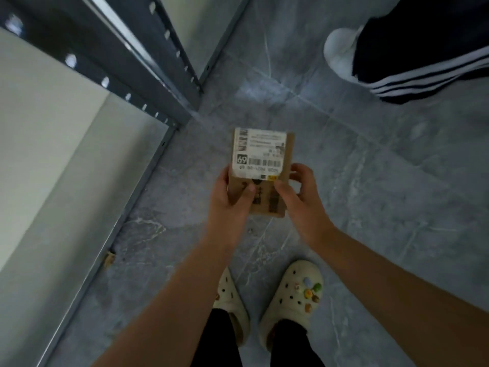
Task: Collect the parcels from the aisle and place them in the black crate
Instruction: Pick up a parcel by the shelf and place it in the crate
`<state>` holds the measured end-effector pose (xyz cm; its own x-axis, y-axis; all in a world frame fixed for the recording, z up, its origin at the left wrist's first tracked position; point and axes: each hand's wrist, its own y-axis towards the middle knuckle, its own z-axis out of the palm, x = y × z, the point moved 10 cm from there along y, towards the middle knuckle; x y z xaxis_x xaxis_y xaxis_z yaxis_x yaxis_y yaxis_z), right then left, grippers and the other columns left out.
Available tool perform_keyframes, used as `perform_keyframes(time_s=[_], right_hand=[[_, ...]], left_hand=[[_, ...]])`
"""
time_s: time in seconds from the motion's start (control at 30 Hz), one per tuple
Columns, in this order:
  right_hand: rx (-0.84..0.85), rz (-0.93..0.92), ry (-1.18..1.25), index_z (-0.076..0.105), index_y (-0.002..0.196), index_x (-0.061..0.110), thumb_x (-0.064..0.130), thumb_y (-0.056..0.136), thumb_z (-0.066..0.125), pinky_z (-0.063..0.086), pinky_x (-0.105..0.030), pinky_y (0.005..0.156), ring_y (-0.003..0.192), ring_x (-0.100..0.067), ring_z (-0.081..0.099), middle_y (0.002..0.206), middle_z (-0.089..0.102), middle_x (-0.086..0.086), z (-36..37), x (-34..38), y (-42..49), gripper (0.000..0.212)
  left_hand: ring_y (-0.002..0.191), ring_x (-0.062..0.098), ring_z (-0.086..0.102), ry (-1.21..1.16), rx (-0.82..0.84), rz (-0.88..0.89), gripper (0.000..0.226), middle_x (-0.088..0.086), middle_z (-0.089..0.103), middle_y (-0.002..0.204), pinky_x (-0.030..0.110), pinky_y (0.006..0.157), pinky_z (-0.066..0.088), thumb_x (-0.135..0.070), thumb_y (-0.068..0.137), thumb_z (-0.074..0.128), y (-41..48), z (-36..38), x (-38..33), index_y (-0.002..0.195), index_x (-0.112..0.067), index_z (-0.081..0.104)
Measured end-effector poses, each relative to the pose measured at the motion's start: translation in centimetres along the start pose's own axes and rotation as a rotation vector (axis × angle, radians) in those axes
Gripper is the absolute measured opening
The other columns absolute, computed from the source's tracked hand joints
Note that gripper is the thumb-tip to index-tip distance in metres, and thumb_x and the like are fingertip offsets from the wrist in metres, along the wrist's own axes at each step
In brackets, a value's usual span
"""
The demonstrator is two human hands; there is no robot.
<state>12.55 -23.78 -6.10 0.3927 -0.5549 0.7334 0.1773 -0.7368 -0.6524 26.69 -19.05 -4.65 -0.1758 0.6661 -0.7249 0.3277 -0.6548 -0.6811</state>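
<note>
A small brown cardboard parcel with a white shipping label and barcodes is held above the grey floor, in the middle of the view. My left hand grips its left edge with the thumb on top. My right hand grips its right edge, thumb on the front face. The parcel's lower part is partly covered by my fingers. No black crate is in view.
A grey metal shelving rack with pale shelf boards fills the left side. Another person's leg in dark striped trousers and a white shoe stand at the top right. My feet in cream clogs are below on the grey tiled floor.
</note>
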Motion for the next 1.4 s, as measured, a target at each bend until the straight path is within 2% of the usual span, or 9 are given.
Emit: perform_keyframes(time_s=[0.2, 0.33, 0.5, 0.6, 0.73, 0.87, 0.97, 1.17, 1.4], right_hand=[[-0.020, 0.038, 0.246, 0.018, 0.143, 0.038, 0.055, 0.072, 0.052, 0.053, -0.039, 0.090, 0.110, -0.010, 0.060, 0.133, 0.054, 0.004, -7.3, 10.1, -7.9, 0.081], [-0.043, 0.003, 0.393, 0.025, 0.138, 0.038, 0.056, 0.079, 0.059, 0.057, -0.041, 0.080, 0.089, -0.016, 0.071, 0.105, 0.068, 0.007, -11.2, 18.3, -13.7, 0.071], [0.012, -0.024, 0.763, 0.039, 0.135, 0.032, 0.047, 0.073, 0.059, 0.057, -0.037, 0.078, 0.096, -0.024, 0.070, 0.123, 0.063, -0.007, -13.1, 29.2, -22.2, 0.066], [0.087, -0.082, 0.918, 0.046, 0.131, 0.030, 0.042, 0.073, 0.062, 0.057, -0.033, 0.079, 0.102, -0.025, 0.067, 0.122, 0.065, -0.009, -12.8, 36.1, -27.5, 0.061], [0.126, -0.110, 0.867, 0.039, 0.137, 0.029, 0.054, 0.057, 0.075, 0.053, -0.038, 0.088, 0.107, -0.020, 0.065, 0.124, 0.064, -0.003, -13.2, 42.6, -33.3, 0.091], [-0.082, -0.209, 0.772, 0.010, 0.147, 0.032, 0.036, 0.076, 0.069, 0.043, -0.046, 0.101, 0.100, -0.015, 0.061, 0.117, 0.064, 0.001, -18.7, 48.2, -36.3, 0.092], [0.013, -0.372, 0.528, 0.027, 0.142, 0.036, 0.035, 0.079, 0.063, 0.045, -0.044, 0.096, 0.095, -0.015, 0.065, 0.098, 0.072, 0.008, -20.5, 54.8, -38.7, 0.072], [0.210, -0.522, 0.271, 0.055, 0.121, 0.022, 0.031, 0.075, 0.070, 0.051, -0.034, 0.084, 0.099, -0.023, 0.064, 0.110, 0.067, -0.008, -18.9, 62.1, -44.2, 0.049], [0.289, -0.665, 0.377, 0.046, 0.135, 0.022, 0.042, 0.086, 0.054, 0.053, -0.029, 0.077, 0.101, -0.017, 0.067, 0.114, 0.069, -0.004, -15.7, 66.6, -47.6, 0.054]], left_hand=[[0.097, 0.001, 0.066, 0.082, 0.242, 0.182, 0.035, -0.008, 0.068, 0.108, 0.014, 0.072, 0.053, -0.013, 0.088, 0.062, -6.9, 3.5, -14.4, 0.115, -0.034, 0.057], [0.100, 0.005, 0.066, 0.144, 0.323, 0.265, 0.046, -0.005, 0.067, 0.112, 0.019, 0.076, 0.054, -0.028, 0.077, 0.072, -12.4, 4.0, -25.0, 0.121, -0.032, 0.059], [0.127, 0.011, 0.048, 0.142, 0.259, 0.347, 0.081, -0.010, 0.048, 0.140, 0.036, 0.099, 0.046, -0.049, 0.062, 0.082, -20.8, 1.5, -36.7, 0.132, -0.044, 0.041], [0.120, 0.011, 0.055, 0.040, 0.333, 0.377, 0.097, -0.006, 0.044, 0.143, 0.023, 0.083, 0.054, -0.048, 0.057, 0.080, -26.9, 1.4, -41.9, 0.140, -0.040, 0.030], [0.105, 0.005, 0.064, -0.078, 0.291, 0.504, 0.073, -0.002, 0.058, 0.128, 0.016, 0.072, 0.054, -0.037, 0.055, 0.079, -33.2, -0.8, -49.0, 0.118, -0.047, 0.044], [0.106, 0.008, 0.063, -0.019, 0.338, 0.595, 0.062, -0.004, 0.057, 0.128, 0.016, 0.074, 0.055, -0.032, 0.062, 0.075, -38.0, -4.0, -56.4, 0.116, -0.046, 0.047], [0.100, 0.005, 0.065, 0.150, 0.426, 0.682, 0.055, -0.011, 0.061, 0.121, 0.012, 0.070, 0.052, -0.031, 0.065, 0.072, -41.4, -5.0, -61.5, 0.110, -0.053, 0.050], [0.093, -0.001, 0.064, 0.170, 0.342, 0.835, 0.042, -0.010, 0.060, 0.114, 0.009, 0.068, 0.051, -0.028, 0.080, 0.070, -47.8, -6.8, -68.4, 0.115, -0.044, 0.052], [0.131, 0.019, 0.045, -0.172, 0.185, 0.887, 0.097, -0.004, 0.043, 0.146, 0.049, 0.110, 0.035, -0.069, 0.063, 0.068, -52.2, -9.4, -67.9, 0.142, -0.048, 0.017]])
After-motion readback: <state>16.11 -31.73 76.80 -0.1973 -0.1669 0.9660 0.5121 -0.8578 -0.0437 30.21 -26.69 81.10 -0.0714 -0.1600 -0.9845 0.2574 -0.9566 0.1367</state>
